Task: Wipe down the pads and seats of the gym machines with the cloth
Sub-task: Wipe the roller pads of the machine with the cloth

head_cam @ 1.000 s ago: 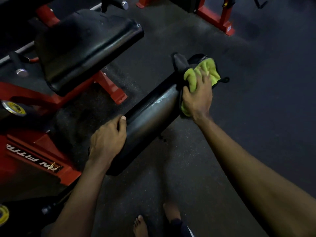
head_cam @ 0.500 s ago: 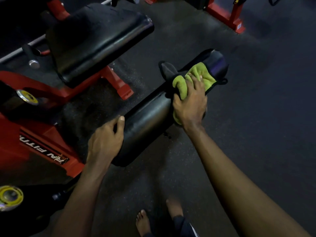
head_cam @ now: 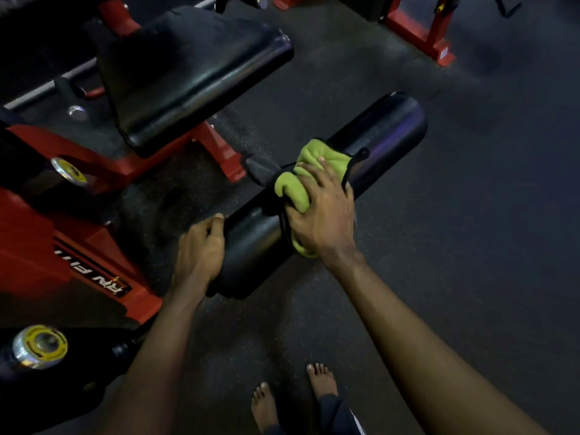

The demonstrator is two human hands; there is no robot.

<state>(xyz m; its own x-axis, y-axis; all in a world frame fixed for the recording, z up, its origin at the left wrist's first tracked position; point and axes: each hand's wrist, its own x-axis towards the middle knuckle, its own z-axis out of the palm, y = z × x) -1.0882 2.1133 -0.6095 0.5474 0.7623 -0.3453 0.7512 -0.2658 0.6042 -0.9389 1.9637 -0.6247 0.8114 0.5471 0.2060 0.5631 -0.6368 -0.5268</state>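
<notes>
On the pad (head_cam: 386,133), left hand (head_cam: 197,249) gripping its end, right hand (head_cam: 323,221) pressing, the bunched cloth (head_cam: 292,189) could skip patches.

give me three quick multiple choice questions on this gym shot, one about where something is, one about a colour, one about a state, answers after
1. Where is the cloth?
A) in a bucket
B) on the roller pad, under the right hand
C) on a shelf

2. What colour is the cloth?
A) red
B) white
C) yellow-green

3. What is the left hand doing?
A) gripping the roller pad's near end
B) hanging free
C) holding the cloth

Answers:
1 B, the right hand presses it onto the middle of the pad.
2 C, its folds show yellow-green beside the fingers.
3 A, its fingers curl over that end.
</notes>
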